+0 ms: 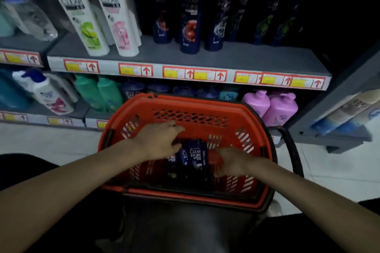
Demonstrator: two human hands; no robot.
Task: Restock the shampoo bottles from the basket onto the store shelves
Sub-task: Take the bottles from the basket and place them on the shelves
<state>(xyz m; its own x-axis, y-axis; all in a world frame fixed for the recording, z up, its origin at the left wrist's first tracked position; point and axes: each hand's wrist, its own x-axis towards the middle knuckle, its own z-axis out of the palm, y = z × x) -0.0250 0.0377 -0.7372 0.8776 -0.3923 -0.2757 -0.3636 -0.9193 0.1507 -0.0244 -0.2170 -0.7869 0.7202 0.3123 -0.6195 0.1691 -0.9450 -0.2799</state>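
An orange plastic basket (185, 109) sits in front of me, below the shelves. Dark blue Clear shampoo bottles (195, 155) lie inside it. My left hand (158, 141) reaches into the basket with its fingers curled over the top of those bottles. My right hand (232, 163) is also inside, just right of the bottles, fingers bent toward them; whether it grips one is hidden. The grey middle shelf (236, 57) carries white Clear bottles (115, 20) on the left and dark blue Clear bottles (190, 26) further right.
The lower shelf holds green bottles (98, 92), dark blue caps behind the basket, and pink bottles (275, 107). A white pump bottle (47, 92) stands lower left. A second shelving unit (339, 117) juts out at right. Pale tiled floor (339, 170) surrounds the basket.
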